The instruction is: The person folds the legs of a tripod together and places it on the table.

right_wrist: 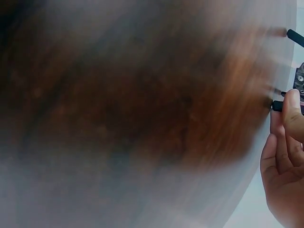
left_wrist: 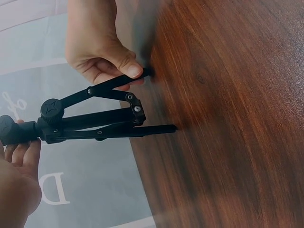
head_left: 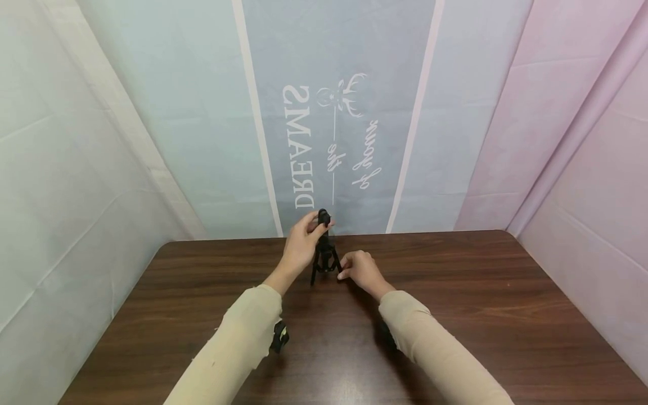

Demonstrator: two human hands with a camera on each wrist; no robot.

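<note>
A small black tripod [head_left: 325, 256] stands with its legs spread near the table's far edge. My left hand [head_left: 300, 243] grips its upper part, thumb and fingers on either side of the head. In the left wrist view the tripod [left_wrist: 95, 118] shows a round knob, hinged braces and leg tips close to the wood. My right hand [head_left: 364, 273] pinches the lower end of the right leg between thumb and fingers. The right wrist view catches that right hand [right_wrist: 287, 161] at the leg tip, with most of the tripod out of frame.
The brown wooden table [head_left: 455, 315] has rounded far corners. A pale fabric backdrop [head_left: 202, 112] with mirrored lettering hangs right behind its far edge, and cloth walls [head_left: 597, 185] flank both sides. A dark wrist-worn device [head_left: 279, 336] shows beside the left sleeve.
</note>
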